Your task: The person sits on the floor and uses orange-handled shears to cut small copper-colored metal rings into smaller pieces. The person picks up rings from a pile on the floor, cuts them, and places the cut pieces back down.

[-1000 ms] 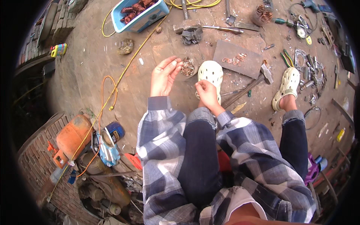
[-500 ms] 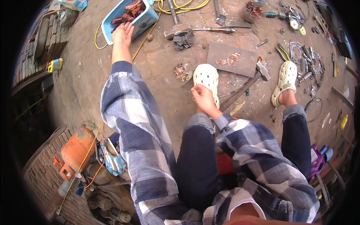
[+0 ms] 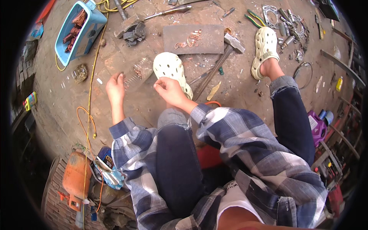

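My left hand (image 3: 115, 86) has its fingers curled together at the left of a clear plastic container (image 3: 138, 71) with copper bits in it; anything between the fingertips is too small to make out. My right hand (image 3: 168, 90) is closed over my left clog (image 3: 167, 65), its grip hidden. Beyond them lies a dark metal plate (image 3: 176, 32) with bent copper pieces (image 3: 193, 38) on it. A hammer (image 3: 233, 43) lies at the plate's right corner. A blue tub (image 3: 92, 34) of copper coils stands at the upper left.
Yellow cord (image 3: 89, 99) and orange cord run along the left side. An orange gas cylinder (image 3: 74, 174) stands at lower left. Green pliers (image 3: 255, 19) and scattered metal parts (image 3: 289, 32) lie upper right, a yellow bottle (image 3: 339, 83) and steel bars (image 3: 337, 65) at the right edge.
My left hand reached into the blue tub half a second ago and has since come back beside the clear container. The view has shifted; my right hand remains over the clog.
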Motion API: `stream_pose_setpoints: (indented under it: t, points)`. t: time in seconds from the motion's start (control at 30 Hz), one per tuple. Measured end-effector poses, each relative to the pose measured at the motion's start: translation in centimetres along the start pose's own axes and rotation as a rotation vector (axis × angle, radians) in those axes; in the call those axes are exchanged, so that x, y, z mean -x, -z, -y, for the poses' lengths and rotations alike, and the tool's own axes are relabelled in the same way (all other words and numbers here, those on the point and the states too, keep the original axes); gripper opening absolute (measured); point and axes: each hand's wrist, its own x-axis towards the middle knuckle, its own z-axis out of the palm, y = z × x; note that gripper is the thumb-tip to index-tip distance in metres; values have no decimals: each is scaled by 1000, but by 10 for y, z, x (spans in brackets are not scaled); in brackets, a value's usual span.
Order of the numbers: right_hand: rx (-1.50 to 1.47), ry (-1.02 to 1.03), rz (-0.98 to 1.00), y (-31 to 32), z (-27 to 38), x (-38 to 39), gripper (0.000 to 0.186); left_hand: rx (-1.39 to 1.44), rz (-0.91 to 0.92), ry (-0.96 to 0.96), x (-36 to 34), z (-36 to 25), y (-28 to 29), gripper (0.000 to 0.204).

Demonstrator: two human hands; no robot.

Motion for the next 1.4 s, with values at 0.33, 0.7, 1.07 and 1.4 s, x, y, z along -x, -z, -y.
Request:
stream_pose_setpoints:
  t: [0.33,0.7,1.07,1.4]
  points:
    - [191,96,-388,80,7,-35,12,50,-228,220,-14,58,42,30]
    - [816,326,-516,116,12,-59,12,269,-328,225,-1,55,34,33]
    - [1196,420,-491,108,18,-67,13,144,-395,203,8,47,21,32]
    - [1291,375,-494,107,25,-61,15,47,-468,235,7,56,16,30]
